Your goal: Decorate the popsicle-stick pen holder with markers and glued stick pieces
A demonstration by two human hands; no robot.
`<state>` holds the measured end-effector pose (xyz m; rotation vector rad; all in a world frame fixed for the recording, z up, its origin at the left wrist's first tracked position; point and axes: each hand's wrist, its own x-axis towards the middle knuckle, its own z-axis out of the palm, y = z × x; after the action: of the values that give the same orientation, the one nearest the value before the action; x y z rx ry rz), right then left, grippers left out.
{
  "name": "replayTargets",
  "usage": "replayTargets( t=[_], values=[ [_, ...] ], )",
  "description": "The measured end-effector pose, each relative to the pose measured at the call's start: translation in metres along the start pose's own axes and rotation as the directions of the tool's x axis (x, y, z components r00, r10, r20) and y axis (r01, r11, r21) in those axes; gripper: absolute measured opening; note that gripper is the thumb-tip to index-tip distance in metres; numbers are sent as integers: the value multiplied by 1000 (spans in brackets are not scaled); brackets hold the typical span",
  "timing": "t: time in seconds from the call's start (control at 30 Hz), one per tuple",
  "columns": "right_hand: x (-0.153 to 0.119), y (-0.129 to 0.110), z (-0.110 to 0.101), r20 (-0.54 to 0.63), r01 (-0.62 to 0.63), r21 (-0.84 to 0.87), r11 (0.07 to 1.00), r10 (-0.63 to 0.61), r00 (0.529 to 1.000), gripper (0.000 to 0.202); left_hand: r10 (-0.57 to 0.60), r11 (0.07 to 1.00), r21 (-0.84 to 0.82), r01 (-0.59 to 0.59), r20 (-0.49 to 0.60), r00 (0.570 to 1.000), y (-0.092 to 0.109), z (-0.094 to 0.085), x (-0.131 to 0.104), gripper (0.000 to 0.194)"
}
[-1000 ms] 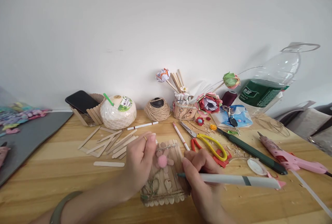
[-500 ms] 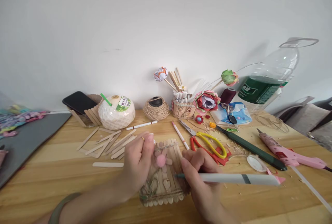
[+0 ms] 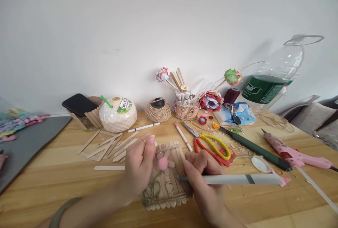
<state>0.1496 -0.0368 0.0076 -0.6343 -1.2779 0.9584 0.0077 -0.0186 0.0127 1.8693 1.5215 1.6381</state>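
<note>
A small panel of craft sticks (image 3: 173, 157) lies below me, tilted, with a row of rounded stick ends at its near edge. On it are a flower with a pink pompom (image 3: 163, 164), a wooden heart (image 3: 169, 187), twine and green drawn marks. My left hand (image 3: 139, 164) is closed at the panel's left edge, its curled fingers partly hidden; a small white bit shows beside the thumb. My right hand (image 3: 204, 178) pinches a white marker (image 3: 229, 179) with a dark green tip, which meets the panel's right part.
Loose craft sticks (image 3: 105, 147) lie left, before a white coconut (image 3: 118, 113) and a phone (image 3: 79, 105). Twine (image 3: 158, 109) and a pen holder (image 3: 187, 110) stand behind. Scissors (image 3: 213, 145), a green cutter (image 3: 258, 150), a pink glue gun (image 3: 290, 154) and a large bottle (image 3: 274, 76) are right.
The view has shifted very slightly. Both hands, the panel and the marker keep nearly the same places, with the marker's tip still at the panel.
</note>
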Motion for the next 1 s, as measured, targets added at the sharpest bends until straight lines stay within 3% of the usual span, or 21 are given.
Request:
replayTargets(
  t=[1.0],
  values=[
    [-1,2,0,-38,30,17,999,-29,999,37,14,1000,-17,-14,5,1000,-1,1,0,37]
  ],
)
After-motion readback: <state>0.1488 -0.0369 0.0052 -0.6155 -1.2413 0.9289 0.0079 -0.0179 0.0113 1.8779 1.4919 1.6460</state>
